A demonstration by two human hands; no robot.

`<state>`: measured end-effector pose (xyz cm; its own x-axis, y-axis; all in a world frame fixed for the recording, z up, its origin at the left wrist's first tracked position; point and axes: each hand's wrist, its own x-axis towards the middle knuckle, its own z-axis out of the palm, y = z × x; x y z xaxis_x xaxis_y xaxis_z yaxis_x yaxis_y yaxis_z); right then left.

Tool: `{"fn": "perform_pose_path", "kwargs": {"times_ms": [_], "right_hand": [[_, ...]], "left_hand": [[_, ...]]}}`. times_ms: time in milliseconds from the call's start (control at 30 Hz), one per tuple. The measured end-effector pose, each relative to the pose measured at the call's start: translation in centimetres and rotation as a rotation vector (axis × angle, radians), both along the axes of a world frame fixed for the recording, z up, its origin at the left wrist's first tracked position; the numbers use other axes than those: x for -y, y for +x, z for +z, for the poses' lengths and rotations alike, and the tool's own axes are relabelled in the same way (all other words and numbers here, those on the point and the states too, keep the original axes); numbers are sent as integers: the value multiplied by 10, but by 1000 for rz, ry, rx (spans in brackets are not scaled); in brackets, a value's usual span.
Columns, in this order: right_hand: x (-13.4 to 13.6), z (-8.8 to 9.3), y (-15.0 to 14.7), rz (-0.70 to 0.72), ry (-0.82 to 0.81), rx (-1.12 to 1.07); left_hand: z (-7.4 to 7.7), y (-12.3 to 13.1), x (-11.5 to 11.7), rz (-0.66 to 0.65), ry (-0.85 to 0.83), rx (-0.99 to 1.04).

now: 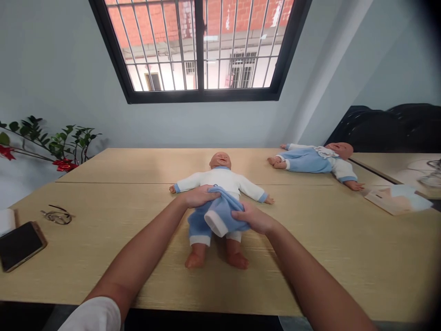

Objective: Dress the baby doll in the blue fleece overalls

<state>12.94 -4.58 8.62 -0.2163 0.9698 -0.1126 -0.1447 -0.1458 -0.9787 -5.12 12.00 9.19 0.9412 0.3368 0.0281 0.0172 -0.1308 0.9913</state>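
Blue cloth (230, 208) hides the lap of the doll (220, 178) and some fingers of the right hand (257, 217). The left edge cuts off plant (55, 147), phone (22, 246) and a white object (7, 220); the top edge, the window (200, 50); the bottom, a sleeve (95, 315). Cables (434, 169) blur.

A smartphone (22, 246) lies near eyeglasses (59, 216); beyond them are a leafy plant (55, 148) and red bows (65, 165), left of a black-framed window (199, 50).
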Motion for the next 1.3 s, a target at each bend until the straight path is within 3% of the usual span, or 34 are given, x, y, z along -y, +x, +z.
{"fn": "perform_pose_path", "kwargs": {"times_ms": [167, 267, 367, 433, 533, 633, 733, 900, 1067, 1200, 1300], "right_hand": [[-9, -13, 11, -167, 107, -114], [-10, -17, 12, -264, 144, -274], [-6, -14, 8, -251, 115, -334], [-3, -12, 6, -189, 71, -297], [-2, -11, 5, -130, 61, -168], [-6, -11, 6, -191, 177, -13], [-8, -9, 7, -251, 292, 115], [-5, -3, 4, -299, 406, 268], [-2, 2, -4, -283, 428, 302], [2, 5, 1, -148, 385, 272], [8, 10, 13, -51, 334, 240]], "left_hand": [[-4, 3, 7, -36, -2, -4], [6, 0, 10, -140, 157, -98], [18, -3, 11, -206, 360, -248], [22, -4, 12, -197, 408, -290], [21, -5, 16, -119, 274, -136], [13, -5, 21, -52, 76, -12], [8, -5, 27, -80, 25, -43], [20, -3, 41, -278, 281, -269], [37, -4, 48, -261, 476, -445], [35, -10, 38, -357, 269, -297], [26, -17, 26, -334, 54, -128]]}}
